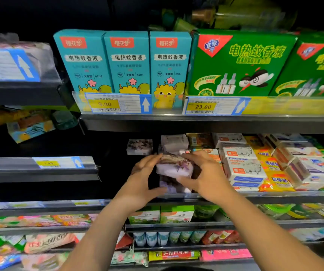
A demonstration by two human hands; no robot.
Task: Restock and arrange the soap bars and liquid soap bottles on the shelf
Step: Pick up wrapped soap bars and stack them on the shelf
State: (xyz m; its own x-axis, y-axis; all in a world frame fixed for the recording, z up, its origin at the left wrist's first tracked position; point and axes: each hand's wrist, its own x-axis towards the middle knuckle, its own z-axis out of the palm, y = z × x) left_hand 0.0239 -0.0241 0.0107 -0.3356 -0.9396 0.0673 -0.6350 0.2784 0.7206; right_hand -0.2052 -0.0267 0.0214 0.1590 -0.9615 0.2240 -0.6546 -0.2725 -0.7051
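A lavender-wrapped soap bar (174,167) sits on top of a stack of like bars (172,185) at the front of the middle shelf (274,194). My left hand (143,178) holds its left end, fingers over the top and thumb low beside the stack. My right hand (202,173) grips its right end, fingers curled over the top edge and thumb under the front. Further back lie a single purple-flowered bar (139,146) and a pale wrapped bar (174,142). To the right stand white goat soap boxes (243,167) and yellow sulphur soap packs (276,177).
Teal boxes (127,63) and green boxes (241,63) of mosquito liquid fill the shelf above, behind price tags (116,104). A dark gap lies left of the lavender stack. A narrower shelf (40,169) juts out at the left. Lower shelves (176,225) hold green cartons and soap packs.
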